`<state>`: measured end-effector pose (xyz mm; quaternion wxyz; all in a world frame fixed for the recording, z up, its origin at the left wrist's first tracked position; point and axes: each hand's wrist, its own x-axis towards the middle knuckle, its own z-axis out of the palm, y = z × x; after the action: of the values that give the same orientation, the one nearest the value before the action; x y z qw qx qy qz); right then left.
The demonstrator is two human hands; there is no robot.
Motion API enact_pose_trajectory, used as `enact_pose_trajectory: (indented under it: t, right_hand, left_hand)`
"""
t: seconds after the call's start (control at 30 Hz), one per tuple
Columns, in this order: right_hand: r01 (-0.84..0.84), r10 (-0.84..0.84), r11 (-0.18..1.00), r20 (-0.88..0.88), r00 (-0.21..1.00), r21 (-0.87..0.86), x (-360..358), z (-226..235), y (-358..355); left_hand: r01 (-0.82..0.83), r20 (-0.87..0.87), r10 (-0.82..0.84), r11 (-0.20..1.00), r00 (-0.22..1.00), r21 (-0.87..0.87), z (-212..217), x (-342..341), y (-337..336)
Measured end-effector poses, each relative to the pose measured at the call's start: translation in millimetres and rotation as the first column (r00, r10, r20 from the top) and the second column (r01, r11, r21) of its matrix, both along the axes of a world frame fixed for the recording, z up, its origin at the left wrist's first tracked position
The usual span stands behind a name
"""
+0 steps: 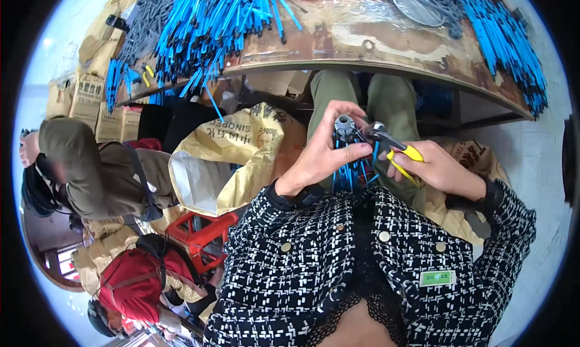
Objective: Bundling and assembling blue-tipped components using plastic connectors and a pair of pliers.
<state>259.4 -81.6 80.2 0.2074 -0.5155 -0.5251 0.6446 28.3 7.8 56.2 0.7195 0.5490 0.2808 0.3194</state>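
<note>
1. Left hand [320,154] pinches small grey ribbed plastic hub [345,128] with blue strands, over the lap below the worktop's [386,48] near edge.
2. Right hand [438,169] wrapped shut on yellow-handled metal cutters [393,144]; tip seemingly at hub.
3. Risk: tip slips, nicks left fingers [347,108].

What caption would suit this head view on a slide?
Left hand holds a grey ribbed part with blue strands while right hand applies yellow-handled cutters.

Head cam, fisheye, looks down close at lap.
</note>
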Motion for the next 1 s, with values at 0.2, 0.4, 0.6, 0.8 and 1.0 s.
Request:
enact_pose_trajectory:
  t: [0.2, 0.4, 0.6, 0.8, 1.0]
  right_hand:
    - [0.016, -0.016, 0.999, 0.004, 1.0, -0.048, -10, 9, 10]
    - [-0.037, 0.018, 0.988, 0.124, 0.992, 0.15, -13, 3, 4]
    - [-0.086, 0.035, 0.95, 0.171, 0.985, 0.301, -4, 13, 15]
    - [-0.272, 0.161, 0.821, 0.254, 0.954, 0.502, -26, 40, 37]
    - [-0.415, 0.287, 0.874, 0.422, 0.86, 0.251, 35, -1, -11]
  left_hand:
    - [-0.048, -0.029, 0.049, 0.999, 0.998, 0.016, -18, -22, -1]
    - [-0.045, -0.105, 0.047, 0.999, 0.993, 0.017, -12, -17, -2]
    - [0.069, -0.003, -0.069, 0.998, 0.998, 0.011, -19, -4, 10]
    - [0.002, -0.218, -0.019, 0.997, 0.976, -0.077, 21, -35, -8]
    - [0.044, 0.068, -0.062, 0.971, 0.996, 0.234, -13, 0, 5]
